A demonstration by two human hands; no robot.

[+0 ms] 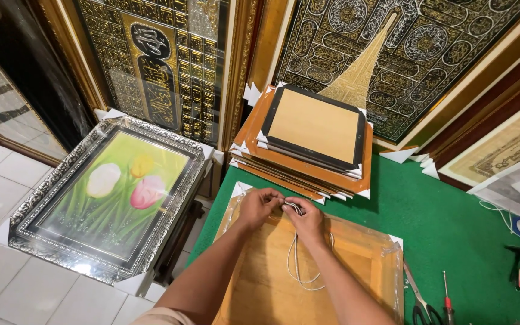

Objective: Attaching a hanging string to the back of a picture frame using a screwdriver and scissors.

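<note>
White cord is pinched between the fingertips of both hands, the left hand and right hand meeting with each grip closed on the cord at the far edge of a wooden picture frame lying back-up and wrapped in clear plastic. From there the cord's loose loop hangs down over the frame's plywood back. That frame rests on the green-covered worktop. Beyond the frame sits a stack of brown and black frames with white corner guards. Right of the frame lie scissors and a red-handled screwdriver. Left of the frame, off the worktop, stands a silver-framed tulip picture.
</note>
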